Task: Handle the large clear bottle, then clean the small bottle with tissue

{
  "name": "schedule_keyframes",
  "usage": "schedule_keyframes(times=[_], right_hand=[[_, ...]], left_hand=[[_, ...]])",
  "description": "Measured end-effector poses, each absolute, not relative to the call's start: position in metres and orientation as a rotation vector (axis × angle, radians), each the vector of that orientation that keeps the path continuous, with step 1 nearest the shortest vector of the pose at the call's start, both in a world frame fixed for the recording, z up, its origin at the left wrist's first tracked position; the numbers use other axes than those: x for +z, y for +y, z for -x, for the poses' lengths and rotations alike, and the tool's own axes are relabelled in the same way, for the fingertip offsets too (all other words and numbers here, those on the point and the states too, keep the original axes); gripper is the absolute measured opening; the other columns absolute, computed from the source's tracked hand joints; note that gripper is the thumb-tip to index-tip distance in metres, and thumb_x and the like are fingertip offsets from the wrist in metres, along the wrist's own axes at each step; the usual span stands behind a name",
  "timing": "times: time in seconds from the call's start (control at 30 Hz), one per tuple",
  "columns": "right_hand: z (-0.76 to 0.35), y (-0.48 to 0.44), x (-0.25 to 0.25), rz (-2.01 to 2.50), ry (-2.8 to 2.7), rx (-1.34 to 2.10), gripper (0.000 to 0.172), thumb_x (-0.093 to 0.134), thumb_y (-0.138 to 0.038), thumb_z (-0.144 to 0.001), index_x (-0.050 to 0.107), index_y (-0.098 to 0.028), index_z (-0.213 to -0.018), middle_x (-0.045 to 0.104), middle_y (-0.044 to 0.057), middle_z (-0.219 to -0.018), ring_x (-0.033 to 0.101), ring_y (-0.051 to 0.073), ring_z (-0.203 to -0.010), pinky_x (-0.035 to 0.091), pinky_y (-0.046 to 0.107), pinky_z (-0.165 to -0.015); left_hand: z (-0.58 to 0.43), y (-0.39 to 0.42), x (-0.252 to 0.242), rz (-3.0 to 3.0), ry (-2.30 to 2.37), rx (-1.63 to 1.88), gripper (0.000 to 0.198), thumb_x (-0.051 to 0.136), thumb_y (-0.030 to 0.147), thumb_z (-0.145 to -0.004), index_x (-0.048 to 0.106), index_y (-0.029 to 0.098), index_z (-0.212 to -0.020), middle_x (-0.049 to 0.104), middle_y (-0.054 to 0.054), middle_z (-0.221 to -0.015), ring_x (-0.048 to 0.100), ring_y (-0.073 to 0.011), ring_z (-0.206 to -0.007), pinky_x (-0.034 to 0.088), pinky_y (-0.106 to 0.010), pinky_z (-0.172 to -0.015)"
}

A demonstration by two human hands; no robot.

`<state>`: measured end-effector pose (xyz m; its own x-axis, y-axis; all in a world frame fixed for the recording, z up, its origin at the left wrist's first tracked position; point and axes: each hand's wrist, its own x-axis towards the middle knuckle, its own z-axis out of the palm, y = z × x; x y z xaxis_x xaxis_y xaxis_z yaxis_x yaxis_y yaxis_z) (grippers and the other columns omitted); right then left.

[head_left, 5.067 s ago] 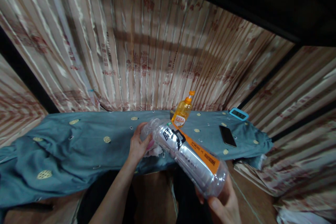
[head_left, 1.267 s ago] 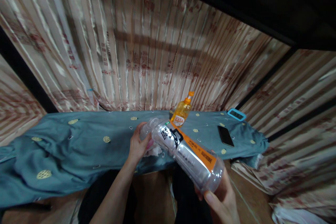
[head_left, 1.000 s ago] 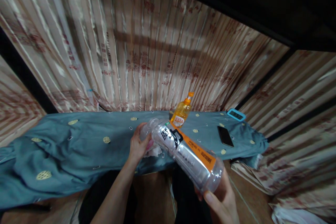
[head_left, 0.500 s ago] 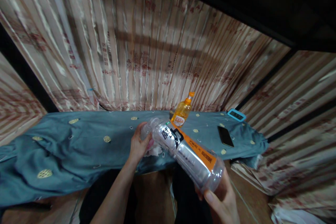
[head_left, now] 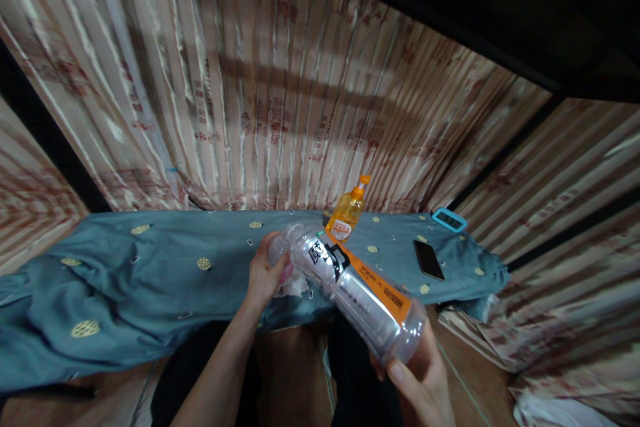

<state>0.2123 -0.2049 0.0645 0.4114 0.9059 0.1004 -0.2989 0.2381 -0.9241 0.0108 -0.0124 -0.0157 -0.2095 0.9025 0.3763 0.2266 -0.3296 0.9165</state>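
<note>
The right hand (head_left: 425, 383) cups the base of the clear bottle (head_left: 357, 293), tilted toward 10 o'clock, steadying it while the left hand (head_left: 267, 273) grips its neck above the counter (head_left: 150, 267).

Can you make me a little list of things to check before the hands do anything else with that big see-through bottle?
1. Right hand grips the base of the clear bottle: ok.
2. Left hand is at the bottle's neck: ok.
3. Cap on or off: cannot tell, the fingers hide it.
4. White wad under the left hand, what it is: cannot tell.
5. Orange pump bottle stands upright on the blue cloth, apart from the hands: ok.
6. Black phone lies flat, clear of the bottle: ok.
</note>
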Motion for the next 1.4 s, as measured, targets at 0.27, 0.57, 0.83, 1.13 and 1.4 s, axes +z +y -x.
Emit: schedule_keyframes(times=[0.27,0.57,0.83,1.13,1.4], right_hand=[[-0.2202,-0.2048,0.0581,1.034,-0.867,0.916,0.097,0.089,-0.044,-0.068,0.043,-0.025,-0.152,0.07,0.012,-0.128,0.072,0.028,-0.086,0.053,0.032,-0.059],[-0.216,-0.2031,0.0629,1.032,-0.791,0.9,0.095,0.093,-0.045,-0.062,0.051,-0.027,-0.146,0.072,0.011,-0.121,0.071,0.026,-0.085,0.053,0.029,-0.059],[-0.2161,-0.2029,0.0645,1.026,-0.788,0.92,0.1,0.094,-0.044,-0.061,0.048,-0.026,-0.147,0.073,0.011,-0.117,0.071,0.028,-0.086,0.052,0.03,-0.058],[-0.2149,-0.2032,0.0644,1.031,-0.759,0.923,0.102,0.095,-0.043,-0.059,0.048,-0.024,-0.148,0.073,0.012,-0.12,0.072,0.032,-0.092,0.054,0.034,-0.063],[-0.213,-0.2039,0.0644,1.019,-0.753,0.923,0.098,0.095,-0.043,-0.061,0.05,-0.026,-0.146,0.072,0.011,-0.124,0.071,0.032,-0.098,0.056,0.036,-0.071]], left_hand=[[-0.0108,-0.0129,-0.0137,-1.492,1.344,1.576,0.048,0.065,0.045,-0.074,0.063,0.022,-0.116,0.071,-0.008,-0.117,0.065,-0.0302,-0.112,0.049,-0.045,-0.101],[-0.0107,-0.0136,-0.0128,-1.495,1.352,1.569,0.048,0.065,0.048,-0.074,0.062,0.022,-0.115,0.07,-0.008,-0.117,0.065,-0.0307,-0.113,0.049,-0.046,-0.102],[-0.0111,-0.0134,-0.0133,-1.491,1.343,1.571,0.048,0.064,0.047,-0.075,0.062,0.022,-0.116,0.07,-0.008,-0.119,0.064,-0.0301,-0.114,0.048,-0.045,-0.102],[-0.0111,-0.014,-0.0127,-1.496,1.338,1.587,0.046,0.065,0.047,-0.076,0.063,0.022,-0.115,0.071,-0.008,-0.116,0.066,-0.03,-0.111,0.049,-0.045,-0.101],[-0.0107,-0.0141,-0.0113,-1.479,1.346,1.562,0.05,0.064,0.048,-0.075,0.063,0.021,-0.117,0.071,-0.01,-0.118,0.065,-0.0318,-0.113,0.049,-0.049,-0.102]])
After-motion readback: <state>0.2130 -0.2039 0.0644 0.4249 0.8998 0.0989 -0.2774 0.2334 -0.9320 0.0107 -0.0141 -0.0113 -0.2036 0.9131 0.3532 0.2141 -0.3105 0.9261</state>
